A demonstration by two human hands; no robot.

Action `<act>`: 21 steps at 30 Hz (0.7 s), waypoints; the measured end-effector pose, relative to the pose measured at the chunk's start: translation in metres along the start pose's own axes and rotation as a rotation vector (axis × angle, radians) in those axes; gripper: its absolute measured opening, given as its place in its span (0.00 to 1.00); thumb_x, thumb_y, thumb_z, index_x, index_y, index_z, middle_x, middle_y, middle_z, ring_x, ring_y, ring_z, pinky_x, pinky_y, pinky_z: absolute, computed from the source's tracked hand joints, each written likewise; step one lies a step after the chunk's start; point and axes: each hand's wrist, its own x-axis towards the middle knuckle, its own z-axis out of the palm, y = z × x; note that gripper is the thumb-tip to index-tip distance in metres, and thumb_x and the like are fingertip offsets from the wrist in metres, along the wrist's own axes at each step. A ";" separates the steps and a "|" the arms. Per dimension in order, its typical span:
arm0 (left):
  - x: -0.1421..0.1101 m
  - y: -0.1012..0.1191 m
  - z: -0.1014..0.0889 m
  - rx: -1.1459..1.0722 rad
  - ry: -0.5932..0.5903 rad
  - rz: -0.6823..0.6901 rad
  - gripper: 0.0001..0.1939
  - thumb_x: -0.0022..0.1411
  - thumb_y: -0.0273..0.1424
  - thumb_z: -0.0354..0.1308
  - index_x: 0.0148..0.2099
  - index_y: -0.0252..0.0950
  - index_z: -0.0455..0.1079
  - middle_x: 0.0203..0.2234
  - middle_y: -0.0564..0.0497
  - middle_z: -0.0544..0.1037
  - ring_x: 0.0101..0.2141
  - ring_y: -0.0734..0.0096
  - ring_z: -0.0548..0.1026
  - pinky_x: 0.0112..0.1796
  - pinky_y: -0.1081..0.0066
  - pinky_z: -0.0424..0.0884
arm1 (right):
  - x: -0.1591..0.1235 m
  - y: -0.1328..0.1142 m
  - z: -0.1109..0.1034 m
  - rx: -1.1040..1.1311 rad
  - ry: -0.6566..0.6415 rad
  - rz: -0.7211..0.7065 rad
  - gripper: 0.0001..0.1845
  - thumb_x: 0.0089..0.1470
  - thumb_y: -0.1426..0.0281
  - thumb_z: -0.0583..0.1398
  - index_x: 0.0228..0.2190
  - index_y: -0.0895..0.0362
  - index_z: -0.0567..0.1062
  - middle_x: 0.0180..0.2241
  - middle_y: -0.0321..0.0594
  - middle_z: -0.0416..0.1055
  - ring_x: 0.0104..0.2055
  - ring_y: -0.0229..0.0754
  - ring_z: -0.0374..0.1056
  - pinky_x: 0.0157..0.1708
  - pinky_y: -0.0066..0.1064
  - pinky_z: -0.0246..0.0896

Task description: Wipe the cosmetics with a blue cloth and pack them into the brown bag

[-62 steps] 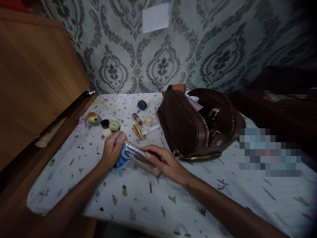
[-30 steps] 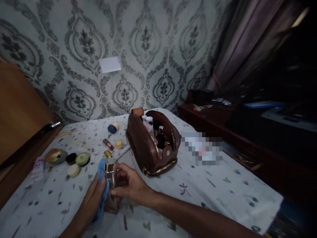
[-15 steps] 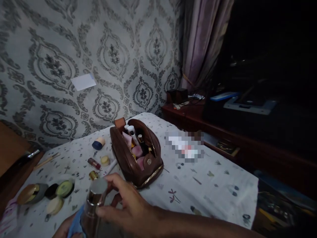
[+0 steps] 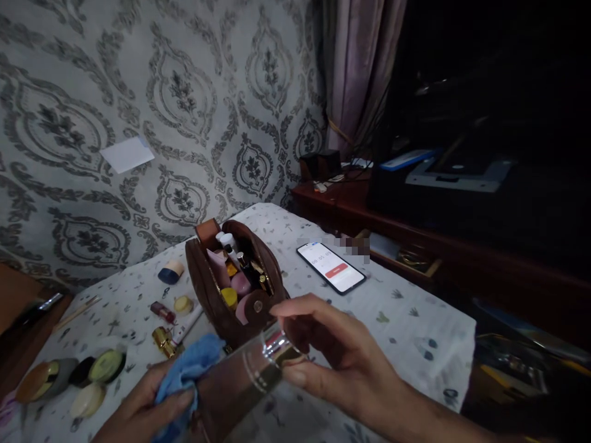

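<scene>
My left hand (image 4: 143, 403) is closed around a crumpled blue cloth (image 4: 191, 369), pressing it to the lower end of a bottle (image 4: 235, 384). The bottle lies tilted, its shiny silver neck (image 4: 277, 344) pointing up to the right. My right hand (image 4: 355, 363) grips that neck end between thumb and fingers. Just behind the bottle stands an unzipped brown bag (image 4: 196, 289), with white-capped tubes (image 4: 227, 242) and other cosmetics inside. A gold lipstick tube (image 4: 164, 341) and a white tube (image 4: 188, 323) lie left of the bag.
Several cosmetic jars, such as a green-topped jar (image 4: 107, 366) and a cream lid (image 4: 87, 400), lie at the left. A blue-and-beige jar (image 4: 170, 271) sits farther back. A phone (image 4: 332, 267) lies right of the bag. A dark red desk (image 4: 332, 200) with an open drawer (image 4: 399, 255) borders the right.
The view has swung right and closer to the bag. The bottle has gone from upright to tilted, its neck now towards the right. Both hands keep hold of the cloth and bottle.
</scene>
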 end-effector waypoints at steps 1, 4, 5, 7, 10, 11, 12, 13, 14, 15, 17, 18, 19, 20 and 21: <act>0.005 0.010 0.004 0.054 0.009 0.068 0.24 0.44 0.54 0.67 0.38 0.43 0.79 0.32 0.49 0.82 0.40 0.51 0.78 0.43 0.59 0.77 | -0.003 -0.002 -0.007 -0.042 0.028 -0.011 0.16 0.55 0.67 0.66 0.46 0.51 0.73 0.36 0.38 0.72 0.36 0.38 0.69 0.38 0.30 0.69; 0.021 0.042 0.014 0.244 0.008 0.345 0.17 0.52 0.50 0.62 0.32 0.41 0.77 0.27 0.50 0.80 0.32 0.58 0.77 0.37 0.65 0.76 | -0.008 -0.006 -0.024 -0.154 0.125 -0.039 0.15 0.56 0.65 0.65 0.46 0.51 0.74 0.35 0.39 0.73 0.35 0.39 0.72 0.35 0.29 0.71; 0.026 0.053 0.017 0.296 0.030 0.436 0.16 0.55 0.49 0.60 0.32 0.41 0.76 0.27 0.50 0.79 0.30 0.59 0.77 0.36 0.66 0.76 | -0.009 -0.007 -0.029 -0.191 0.167 -0.057 0.15 0.56 0.64 0.65 0.46 0.51 0.74 0.35 0.39 0.74 0.35 0.39 0.72 0.33 0.29 0.72; 0.038 0.074 0.020 0.408 0.107 0.627 0.15 0.59 0.45 0.56 0.36 0.40 0.76 0.30 0.49 0.79 0.32 0.59 0.76 0.36 0.66 0.75 | -0.010 -0.011 -0.039 -0.273 0.263 -0.109 0.15 0.55 0.63 0.66 0.45 0.49 0.75 0.36 0.39 0.74 0.34 0.39 0.73 0.32 0.28 0.72; 0.055 0.096 0.024 0.643 0.201 0.875 0.15 0.61 0.39 0.51 0.43 0.39 0.75 0.39 0.45 0.78 0.39 0.56 0.76 0.40 0.64 0.73 | -0.006 -0.020 -0.051 -0.391 0.406 -0.208 0.16 0.53 0.62 0.67 0.44 0.47 0.76 0.37 0.39 0.75 0.35 0.40 0.74 0.32 0.28 0.73; 0.062 0.100 0.025 0.729 0.203 0.930 0.16 0.62 0.37 0.50 0.45 0.39 0.75 0.42 0.44 0.77 0.42 0.55 0.75 0.42 0.62 0.73 | -0.004 -0.022 -0.054 -0.422 0.444 -0.230 0.16 0.53 0.62 0.67 0.44 0.47 0.76 0.38 0.39 0.75 0.36 0.41 0.74 0.33 0.29 0.74; 0.068 0.103 0.026 0.814 0.194 0.967 0.18 0.62 0.36 0.48 0.48 0.39 0.75 0.45 0.44 0.77 0.45 0.54 0.74 0.44 0.61 0.72 | -0.001 -0.025 -0.057 -0.450 0.475 -0.243 0.16 0.53 0.62 0.67 0.44 0.47 0.76 0.38 0.39 0.76 0.37 0.41 0.75 0.34 0.29 0.74; 0.074 0.105 0.027 0.890 0.184 0.987 0.20 0.63 0.34 0.46 0.52 0.39 0.74 0.47 0.44 0.76 0.48 0.53 0.73 0.46 0.60 0.71 | 0.002 -0.027 -0.059 -0.474 0.501 -0.247 0.16 0.53 0.63 0.67 0.44 0.47 0.76 0.38 0.38 0.76 0.38 0.42 0.75 0.35 0.30 0.74; 0.079 0.106 0.028 0.955 0.173 0.994 0.22 0.64 0.33 0.44 0.55 0.40 0.73 0.49 0.45 0.76 0.50 0.53 0.72 0.47 0.59 0.71 | 0.006 -0.029 -0.061 -0.489 0.519 -0.245 0.15 0.53 0.63 0.67 0.44 0.47 0.76 0.38 0.38 0.76 0.39 0.42 0.75 0.36 0.30 0.74; 0.083 0.105 0.028 1.009 0.161 0.994 0.24 0.64 0.32 0.43 0.57 0.41 0.71 0.49 0.45 0.76 0.51 0.53 0.71 0.47 0.59 0.71 | 0.010 -0.030 -0.062 -0.494 0.531 -0.245 0.15 0.54 0.63 0.67 0.44 0.46 0.76 0.38 0.37 0.76 0.39 0.42 0.75 0.36 0.30 0.74; 0.090 0.103 0.026 1.079 0.144 0.983 0.26 0.65 0.32 0.42 0.61 0.43 0.68 0.49 0.46 0.76 0.50 0.53 0.72 0.44 0.61 0.73 | 0.018 -0.030 -0.063 -0.480 0.541 -0.255 0.15 0.54 0.65 0.67 0.45 0.46 0.76 0.38 0.37 0.76 0.38 0.41 0.74 0.34 0.30 0.74; 0.091 0.101 0.025 1.095 0.136 0.980 0.26 0.65 0.32 0.42 0.62 0.44 0.67 0.48 0.46 0.76 0.50 0.54 0.72 0.43 0.62 0.73 | 0.023 -0.029 -0.064 -0.471 0.545 -0.261 0.15 0.54 0.65 0.66 0.45 0.47 0.76 0.38 0.37 0.76 0.38 0.42 0.74 0.34 0.30 0.74; 0.092 0.100 0.022 1.102 0.128 0.980 0.26 0.66 0.33 0.42 0.63 0.45 0.67 0.48 0.46 0.77 0.50 0.54 0.73 0.42 0.63 0.73 | 0.028 -0.028 -0.065 -0.466 0.551 -0.273 0.15 0.54 0.66 0.67 0.45 0.48 0.76 0.39 0.37 0.75 0.38 0.42 0.74 0.35 0.31 0.74; 0.093 0.098 0.020 1.104 0.122 0.980 0.26 0.66 0.33 0.42 0.63 0.46 0.66 0.49 0.47 0.77 0.50 0.53 0.73 0.42 0.63 0.73 | 0.033 -0.026 -0.065 -0.468 0.557 -0.288 0.15 0.54 0.67 0.67 0.45 0.48 0.76 0.39 0.38 0.75 0.39 0.42 0.73 0.36 0.32 0.73; 0.093 0.096 0.018 1.101 0.120 0.981 0.26 0.66 0.35 0.42 0.63 0.46 0.67 0.49 0.47 0.77 0.50 0.52 0.73 0.42 0.63 0.73 | 0.038 -0.024 -0.066 -0.471 0.560 -0.301 0.15 0.54 0.67 0.67 0.45 0.49 0.76 0.40 0.38 0.74 0.40 0.42 0.73 0.37 0.32 0.73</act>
